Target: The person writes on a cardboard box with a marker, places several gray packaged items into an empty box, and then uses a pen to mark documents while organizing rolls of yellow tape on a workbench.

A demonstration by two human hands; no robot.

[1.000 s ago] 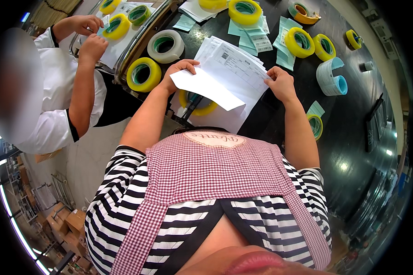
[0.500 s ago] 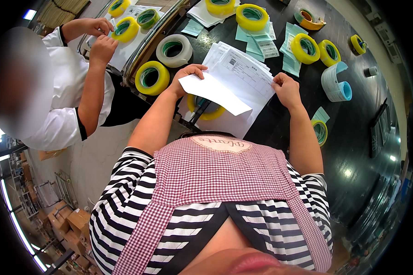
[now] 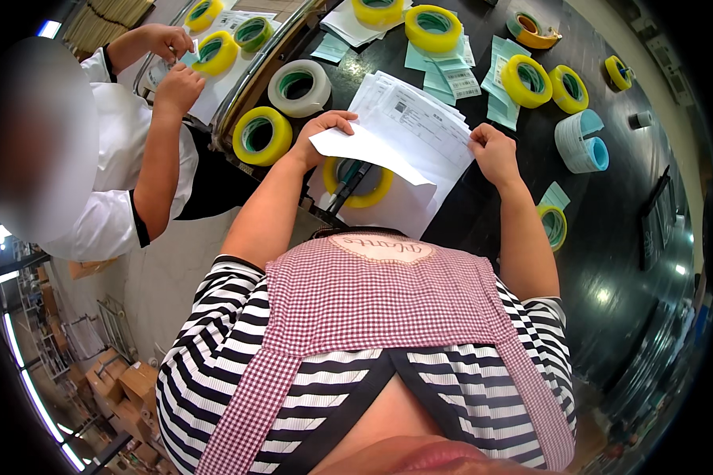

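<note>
A white sheet (image 3: 372, 155) is lifted and curled back at its near left edge, with my left hand (image 3: 325, 133) pinching it there. My right hand (image 3: 493, 152) grips the right edge of the printed paper, thumb against fingers. Beneath lies a stack of printed forms (image 3: 424, 111) on the black table. Under the curled edge, a yellow tape roll (image 3: 382, 190) sits on white paper, partly covered by the sheet. A dark, pen-like tool (image 3: 347, 187) lies across that roll; its exact kind is unclear.
Beyond my left hand stand a clear tape roll (image 3: 299, 89) and a yellow one (image 3: 261, 136). Pale green label slips (image 3: 505, 103) and more tape rolls (image 3: 527, 81) lie farther off. A curled label strip (image 3: 580, 142) is at right. A co-worker's hands (image 3: 178, 87) handle something small at left.
The sheet's curled near edge has risen slightly, showing more of the tape roll beneath. My hands keep almost the same places. The co-worker's hands have shifted slightly.
</note>
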